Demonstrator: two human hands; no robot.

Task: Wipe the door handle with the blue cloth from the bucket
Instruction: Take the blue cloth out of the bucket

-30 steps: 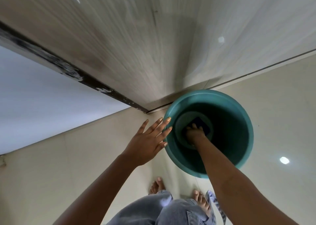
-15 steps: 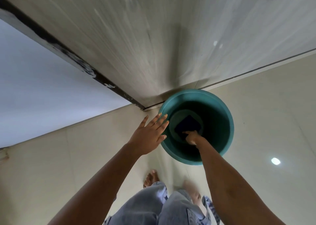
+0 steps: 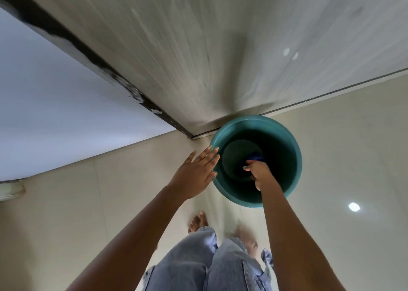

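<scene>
A teal bucket [image 3: 284,136] stands on the floor against the foot of the pale wooden door [image 3: 220,47]. Inside the bucket my right hand [image 3: 259,172] is closed on the blue cloth [image 3: 256,157], of which only a bunched corner shows above my fingers. My left hand [image 3: 195,175] hovers flat with fingers spread at the bucket's left rim, fingertips at the edge. The door handle is out of view.
A dark door frame edge [image 3: 92,58] runs diagonally between the door and a white wall [image 3: 44,114] on the left. Cream floor tiles [image 3: 342,158] surround the bucket. My bare feet and jeans [image 3: 198,264] are below, close to the bucket.
My right hand has closed around the blue cloth, which lay flat on the bucket bottom before and is now bunched and lifted. The view has drawn back upward from the bucket.
</scene>
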